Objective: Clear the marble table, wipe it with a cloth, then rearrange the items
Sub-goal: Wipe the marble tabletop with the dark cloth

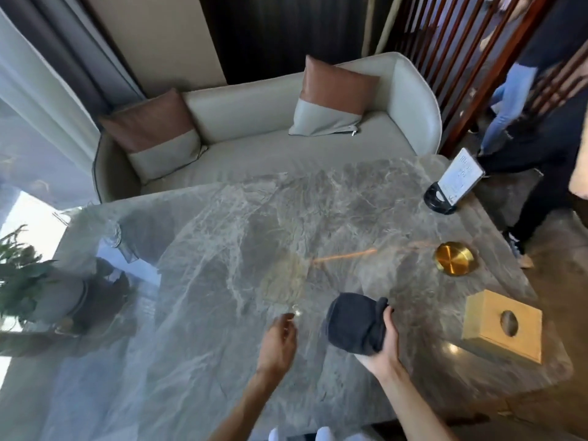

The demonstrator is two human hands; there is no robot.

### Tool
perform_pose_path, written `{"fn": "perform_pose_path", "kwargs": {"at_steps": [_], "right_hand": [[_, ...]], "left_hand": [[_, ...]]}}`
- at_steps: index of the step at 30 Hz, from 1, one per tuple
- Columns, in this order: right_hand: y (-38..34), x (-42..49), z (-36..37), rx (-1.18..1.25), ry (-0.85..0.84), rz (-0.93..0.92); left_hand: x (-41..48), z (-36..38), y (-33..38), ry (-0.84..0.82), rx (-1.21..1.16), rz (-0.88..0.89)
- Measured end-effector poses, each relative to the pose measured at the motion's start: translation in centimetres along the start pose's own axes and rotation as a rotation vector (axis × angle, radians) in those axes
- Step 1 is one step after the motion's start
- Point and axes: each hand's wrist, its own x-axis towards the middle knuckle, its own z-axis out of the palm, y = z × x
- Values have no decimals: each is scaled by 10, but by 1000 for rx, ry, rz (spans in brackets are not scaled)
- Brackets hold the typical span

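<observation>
The grey veined marble table (222, 249) fills the middle of the view. My right hand (386, 340) grips a bunched dark cloth (354, 323) just above the table's near centre. My left hand (278, 340) hovers to the left of the cloth, fingers loosely curled and holding nothing. On the right side of the table stand a gold tissue box (502, 326), a round brass dish (453, 258) and a white card in a black stand (453, 183). A potted plant (28, 281) sits at the left edge.
A grey sofa (254, 148) with two brown-and-grey cushions stands behind the table. A wooden slat screen (461, 58) rises at the back right. A person in dark trousers (541, 173) stands close to the table's right edge. Curtains hang on the left.
</observation>
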Motion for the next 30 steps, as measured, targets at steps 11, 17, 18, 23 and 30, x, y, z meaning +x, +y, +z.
{"fn": "perform_pose_path", "kwargs": {"at_steps": [11,17,18,23,30], "right_hand": [[-33,42,21,-115,215,-363],[-77,123,49,-509,479,-556],[-75,137,55,-581,511,-574],[-48,209,61,-753,509,-651],[-14,263,119,-1030,233,-591]], "left_hand": [[98,-103,-157,283,415,-193],[122,-114,-220,423,333,-280],[124,-113,-228,445,319,-256],[130,-106,-249,562,230,-146],[139,-101,-261,585,296,-100]]}}
